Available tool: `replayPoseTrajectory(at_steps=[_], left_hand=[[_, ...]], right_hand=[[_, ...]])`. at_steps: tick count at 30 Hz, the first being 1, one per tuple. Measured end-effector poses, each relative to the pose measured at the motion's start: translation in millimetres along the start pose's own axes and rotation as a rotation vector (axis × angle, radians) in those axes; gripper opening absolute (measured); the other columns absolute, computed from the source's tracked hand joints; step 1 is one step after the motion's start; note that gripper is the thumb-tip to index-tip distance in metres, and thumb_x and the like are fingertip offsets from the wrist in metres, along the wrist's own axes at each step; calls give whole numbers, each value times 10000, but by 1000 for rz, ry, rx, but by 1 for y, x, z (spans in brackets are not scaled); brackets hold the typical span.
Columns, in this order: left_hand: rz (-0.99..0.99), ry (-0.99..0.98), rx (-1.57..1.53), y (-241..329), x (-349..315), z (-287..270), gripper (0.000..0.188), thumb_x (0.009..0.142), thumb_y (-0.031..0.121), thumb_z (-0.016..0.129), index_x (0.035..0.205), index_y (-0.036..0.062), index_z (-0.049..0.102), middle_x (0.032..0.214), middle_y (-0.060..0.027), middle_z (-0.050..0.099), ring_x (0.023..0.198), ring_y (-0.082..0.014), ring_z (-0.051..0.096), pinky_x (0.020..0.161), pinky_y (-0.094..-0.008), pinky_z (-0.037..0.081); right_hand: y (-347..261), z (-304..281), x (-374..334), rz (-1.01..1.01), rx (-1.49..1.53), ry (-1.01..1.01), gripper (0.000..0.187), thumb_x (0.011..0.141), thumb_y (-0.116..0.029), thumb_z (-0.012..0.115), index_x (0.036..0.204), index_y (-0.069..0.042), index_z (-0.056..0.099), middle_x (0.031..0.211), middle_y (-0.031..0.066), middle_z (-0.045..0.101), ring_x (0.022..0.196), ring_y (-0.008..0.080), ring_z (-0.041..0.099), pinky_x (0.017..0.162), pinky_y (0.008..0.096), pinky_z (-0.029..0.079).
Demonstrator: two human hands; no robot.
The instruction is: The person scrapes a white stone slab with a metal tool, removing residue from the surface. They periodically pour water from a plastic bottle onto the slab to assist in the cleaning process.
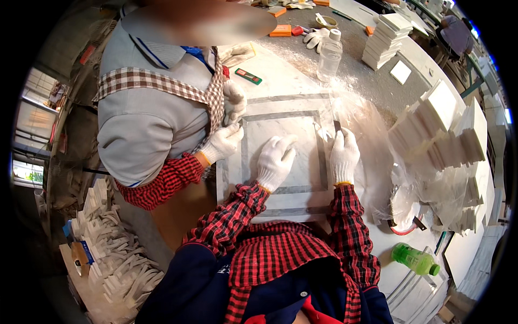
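- The marble panel (280, 146) lies flat on a dusty grey worktable (372, 86), just in front of the person, its near edge hidden by their red checked sleeves.
- Room around it is tight: a co-worker in a checked apron stands at the left edge, and stacks of white tiles (442, 129) crowd the right side, with crinkled clear plastic sheeting (377, 162) between them and the panel.
- Beyond the far edge, bare table runs to a clear plastic bottle (329, 54); a green bottle (415, 259) lies at the near right.
- The panel is pale veined stone with two grey strips set in as square frames, one inside the other.
- The left hand (275, 161), in a white glove, rests flat and spread on the centre slab, gripping nothing.
- The right hand (343, 154), also gloved, is closed around a small dark blade-like tool (337, 125) held upright at the right grey strip.
- The co-worker's gloved hand (224, 141) touches the panel's left edge.
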State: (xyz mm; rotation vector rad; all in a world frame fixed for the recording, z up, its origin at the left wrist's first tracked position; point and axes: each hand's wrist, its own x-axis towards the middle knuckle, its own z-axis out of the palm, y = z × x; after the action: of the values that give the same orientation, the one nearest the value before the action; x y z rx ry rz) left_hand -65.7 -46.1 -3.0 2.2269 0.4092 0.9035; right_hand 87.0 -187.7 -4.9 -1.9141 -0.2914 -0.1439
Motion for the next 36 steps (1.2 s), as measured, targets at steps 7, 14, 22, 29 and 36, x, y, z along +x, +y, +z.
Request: replayPoseTrajectory(at_steps=[7,14,22,29,36], left_hand=[[86,-127,312,0,78,23,344,835,302,802,1149,166,767,1131,-112,685,1118,-341,633,1038,-490,472],[321,-298,422,-9,120,45,167,874,313,739,862,153,786,961,-104,698,1018,-313,649,963,-477,480],[-31,118,555,-38,141,47,203,984,258,632,1080,118,743,1046,-166,706,985,-374,669,866,-498,537],[58,-39,215,11,20,-11,371,983,121,651,1351,74,659,1074,-149,705,991,-368,675,881,-461,546],[179,-50,-74,15,-24,-14,416,845,-70,713,1244,49,698,1075,-138,716,988,-362,676,904,-459,549]], right_hand=[[-24,-21,-23,70,80,-42,239,1087,-163,588,1210,3,710,807,36,680,648,91,611,588,268,492],[-8,-20,-23,-143,25,-2,255,1083,-164,598,1239,9,703,785,61,693,603,94,616,568,294,510],[-26,-25,-23,141,-31,-163,289,1058,-179,621,1295,-43,713,987,173,771,795,253,730,757,383,567],[-31,4,-11,-196,-380,-182,139,985,-207,690,1045,-97,749,1069,191,748,974,403,713,871,474,571],[-26,29,-8,-217,-608,-200,206,1014,-299,652,1076,-134,758,831,234,736,800,454,726,730,545,576]])
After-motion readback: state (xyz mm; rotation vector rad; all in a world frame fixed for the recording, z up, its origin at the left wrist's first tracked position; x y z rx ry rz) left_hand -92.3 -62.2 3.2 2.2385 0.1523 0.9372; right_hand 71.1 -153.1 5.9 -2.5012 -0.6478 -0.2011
